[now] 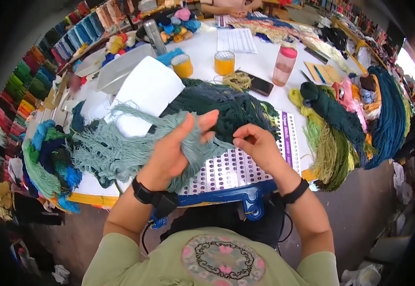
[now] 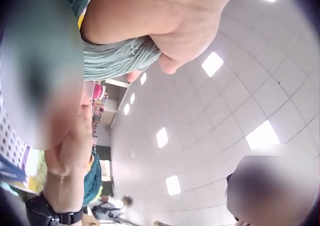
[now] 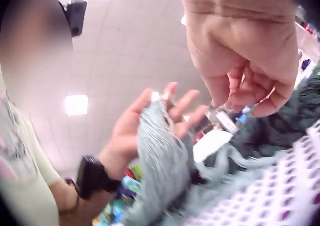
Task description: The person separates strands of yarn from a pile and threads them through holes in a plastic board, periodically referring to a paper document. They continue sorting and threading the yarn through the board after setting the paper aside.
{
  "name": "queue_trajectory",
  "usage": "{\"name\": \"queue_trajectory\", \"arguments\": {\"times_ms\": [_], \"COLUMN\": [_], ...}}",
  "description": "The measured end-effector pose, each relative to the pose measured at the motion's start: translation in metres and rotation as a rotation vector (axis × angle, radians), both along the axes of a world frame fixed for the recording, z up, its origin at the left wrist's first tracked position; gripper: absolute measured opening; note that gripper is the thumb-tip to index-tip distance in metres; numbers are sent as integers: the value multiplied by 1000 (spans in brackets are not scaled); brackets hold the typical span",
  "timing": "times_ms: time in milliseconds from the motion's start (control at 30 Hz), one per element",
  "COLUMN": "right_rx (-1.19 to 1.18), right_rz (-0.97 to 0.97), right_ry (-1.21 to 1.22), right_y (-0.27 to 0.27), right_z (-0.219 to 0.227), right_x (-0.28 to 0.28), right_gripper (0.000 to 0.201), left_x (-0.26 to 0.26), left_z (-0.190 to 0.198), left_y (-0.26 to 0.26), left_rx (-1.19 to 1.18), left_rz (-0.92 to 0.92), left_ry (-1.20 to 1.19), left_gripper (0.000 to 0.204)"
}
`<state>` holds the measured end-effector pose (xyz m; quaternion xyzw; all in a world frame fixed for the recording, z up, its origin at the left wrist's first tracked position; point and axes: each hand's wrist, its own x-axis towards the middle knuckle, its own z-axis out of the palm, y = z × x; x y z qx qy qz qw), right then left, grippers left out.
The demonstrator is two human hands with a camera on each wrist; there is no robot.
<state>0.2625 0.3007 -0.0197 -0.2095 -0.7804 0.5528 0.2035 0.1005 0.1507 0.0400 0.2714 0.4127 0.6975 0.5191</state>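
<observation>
A thick skein of pale grey-green yarn [image 1: 193, 150] is draped through my left hand [image 1: 172, 145], between thumb and fingers. The fingers spread past the yarn, as the right wrist view shows. Its loose strands spread left over the table. My right hand [image 1: 260, 145] is a short way to the right, fingers curled and tips close together. I cannot tell whether a thin strand is between them. Below both hands lies a white board [image 1: 236, 167] with rows of holes and a purple edge. A heap of dark green yarn [image 1: 212, 105] lies just behind.
White paper [image 1: 145, 90] covers part of the yarn. Behind are two yellow tape rolls [image 1: 182, 66], a phone [image 1: 255, 83], a pink-lidded bottle [image 1: 285, 64] and a plastic bin [image 1: 117, 71]. Coloured skeins [image 1: 334, 138] hang over the right edge, more [image 1: 50, 157] at left.
</observation>
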Motion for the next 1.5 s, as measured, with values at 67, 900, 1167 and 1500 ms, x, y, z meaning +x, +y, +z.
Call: {"name": "queue_trajectory", "arguments": {"times_ms": [67,900,1167,1500], "right_rx": [-265,-303,-566,-455], "right_rz": [-44,-16,-39,-97], "right_ry": [244,312,401,285], "right_y": [-6,-52,-56,-56], "right_z": [11,60,68,63], "right_x": [-1,19,17,12], "right_gripper": [16,8,11,12], "left_x": [16,48,38,46], "left_z": [5,13,1,11], "left_y": [8,7,4,6], "left_rx": [70,119,83,68], "left_rz": [-66,-142,-119,-104], "left_ry": [-63,31,41,68], "left_gripper": [58,62,47,40]}}
